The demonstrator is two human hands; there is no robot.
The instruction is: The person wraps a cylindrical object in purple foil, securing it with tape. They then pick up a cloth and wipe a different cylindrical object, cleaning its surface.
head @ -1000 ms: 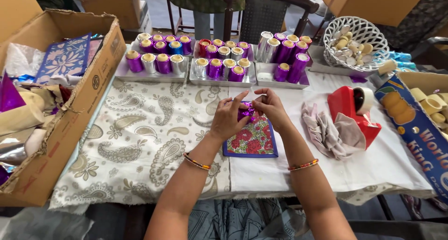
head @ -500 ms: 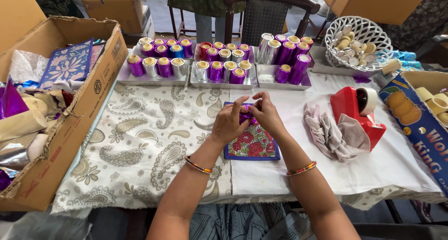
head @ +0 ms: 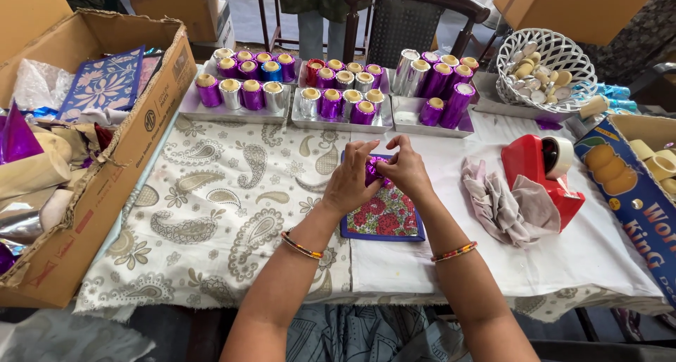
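Forearms: we are reaching in from the near edge of the desk [head: 211,214], a striped bangle on each wrist.
Left hand [head: 350,184]: we are pinching the left side of a small purple foil piece [head: 372,170] with our fingertips.
Right hand [head: 406,170]: we are gripping the same foil piece from the right, fingers curled over it, so both hands are meeting around it.
Purple foil piece: we are holding it just above the floral mat [head: 384,215], near the middle of the desk.
Floral mat: it is lying flat under our hands, red flowers inside a blue border.
Left side: a large cardboard box [head: 105,179] is sitting at the desk's edge, holding foil scraps and a blue patterned sheet [head: 104,86].
Right side: a crumpled cloth [head: 510,207] is touching a red tape dispenser [head: 546,168]; a printed carton [head: 627,186] is standing beyond them.
Far row: three metal trays [head: 338,122] are carrying foil-wrapped cups [head: 331,103], mostly purple, some silver, blue and red.
Farthest: a white basket [head: 546,66] of small pale pieces is sitting right of the trays, a chair [head: 415,24] behind.
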